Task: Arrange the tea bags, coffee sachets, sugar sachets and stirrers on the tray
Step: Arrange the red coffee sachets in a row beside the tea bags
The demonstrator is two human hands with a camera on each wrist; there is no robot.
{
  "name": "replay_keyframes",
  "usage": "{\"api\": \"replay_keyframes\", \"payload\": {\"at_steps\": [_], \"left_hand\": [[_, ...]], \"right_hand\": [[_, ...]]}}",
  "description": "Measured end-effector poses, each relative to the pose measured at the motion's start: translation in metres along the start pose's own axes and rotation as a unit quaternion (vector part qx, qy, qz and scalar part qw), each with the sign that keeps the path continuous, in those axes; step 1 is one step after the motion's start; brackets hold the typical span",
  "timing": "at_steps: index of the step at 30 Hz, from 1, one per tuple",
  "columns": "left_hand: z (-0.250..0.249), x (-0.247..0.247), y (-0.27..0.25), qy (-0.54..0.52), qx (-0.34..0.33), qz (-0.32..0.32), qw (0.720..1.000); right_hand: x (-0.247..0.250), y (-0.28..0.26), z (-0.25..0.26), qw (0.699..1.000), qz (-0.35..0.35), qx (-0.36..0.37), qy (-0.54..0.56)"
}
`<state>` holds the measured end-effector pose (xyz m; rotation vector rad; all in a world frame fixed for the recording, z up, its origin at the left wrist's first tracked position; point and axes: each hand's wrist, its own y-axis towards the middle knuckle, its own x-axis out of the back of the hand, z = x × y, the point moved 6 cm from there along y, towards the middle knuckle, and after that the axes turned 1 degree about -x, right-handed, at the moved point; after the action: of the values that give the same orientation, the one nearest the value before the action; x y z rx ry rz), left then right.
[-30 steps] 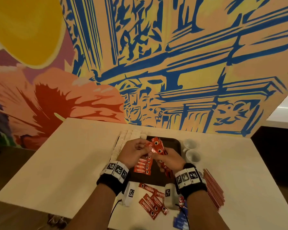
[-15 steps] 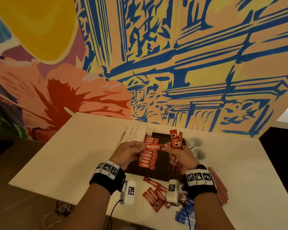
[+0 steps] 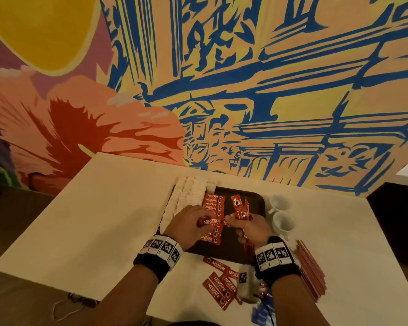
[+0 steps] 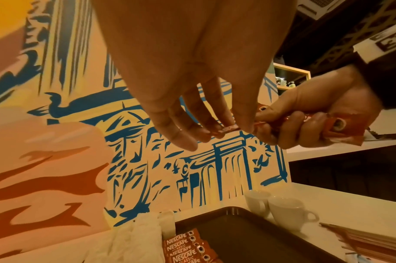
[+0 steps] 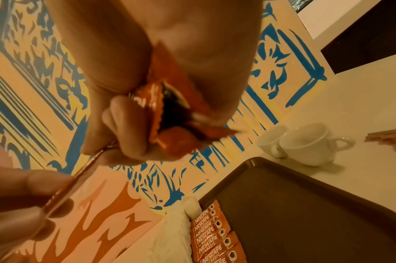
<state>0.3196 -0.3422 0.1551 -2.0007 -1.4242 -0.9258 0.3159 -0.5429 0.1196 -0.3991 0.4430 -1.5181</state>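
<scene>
A dark tray (image 3: pixel 250 201) lies on the white table. Down its left part runs a column of red coffee sachets (image 3: pixel 214 203), beside rows of white sachets (image 3: pixel 186 196). My left hand (image 3: pixel 199 224) pinches one red coffee sachet (image 3: pixel 212 222) and holds it crosswise just above the column. My right hand (image 3: pixel 230 221) grips a bundle of coffee sachets (image 3: pixel 239 208) upright, and its thumb and forefinger touch the single sachet's right end. The left wrist view shows that sachet (image 4: pixel 228 128) edge-on between both hands. The bundle (image 5: pixel 169 124) fills the right palm.
Two white cups (image 3: pixel 280 203) (image 3: pixel 283 225) stand right of the tray. A stack of reddish stirrers (image 3: pixel 311 269) lies at the right. Loose coffee sachets (image 3: pixel 219 285) and blue sachets (image 3: pixel 262 311) sit near the table's front edge. A painted wall rises behind.
My left hand has drawn one sachet out of the right hand's bundle and brought it nearer along the column. The right hand keeps the bundle and has come slightly nearer too.
</scene>
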Motion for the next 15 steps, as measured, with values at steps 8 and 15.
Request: {"api": "replay_keyframes", "payload": {"at_steps": [8, 15], "left_hand": [[0.030, 0.001, 0.023, 0.007, 0.019, 0.029, 0.999], [0.089, -0.046, 0.027, 0.039, 0.115, 0.102, 0.987]], "right_hand": [[-0.001, 0.016, -0.008, 0.998, -0.028, -0.039, 0.037], [0.008, 0.020, -0.037, 0.988, -0.047, -0.134, 0.062]]}}
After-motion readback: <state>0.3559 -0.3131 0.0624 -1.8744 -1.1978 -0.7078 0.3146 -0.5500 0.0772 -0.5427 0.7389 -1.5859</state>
